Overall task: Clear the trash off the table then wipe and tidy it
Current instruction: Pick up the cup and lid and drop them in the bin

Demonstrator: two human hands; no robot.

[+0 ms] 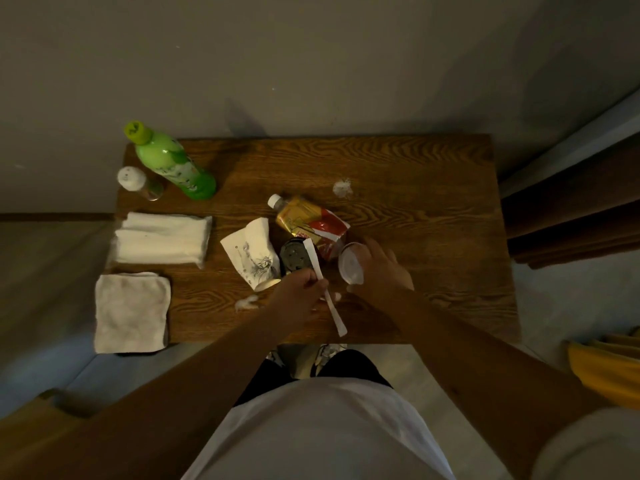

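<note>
Dark-stained wooden table (pixel 398 174) with bold oak-like grain, set against a plain grey wall, seen from above in dim light. Upper left of the frame: green plastic bottle (pixel 173 164) with a yellow-green flip cap, its long axis running from upper left to lower right; label writing too small to read. Beside it, a small clear shaker (pixel 136 182) with a white perforated top. Left edge: a stack of folded white napkins (pixel 162 241), soft and layered; below it a square, nubby grey-white cloth (pixel 131 313) overhanging the table's near edge. Centre: a crushed paper cup (pixel 252 256), white with a line drawing, lying on its side with its mouth toward the lower right; a flattened gold-and-red pouch (pixel 310 225) with a white screw cap pointing to the upper left, print illegible; a dark round object (pixel 293 258) between them. Two small crumpled white scraps (pixel 342 188) (pixel 246 302) lie apart on the wood. Left hand (pixel 298 296) pinches a long narrow white paper strip (pixel 323 285), its axis running from upper left to lower right. Right hand (pixel 381 268) grasps a white plastic cup lid (pixel 350 265), held tilted just above the table.
</note>
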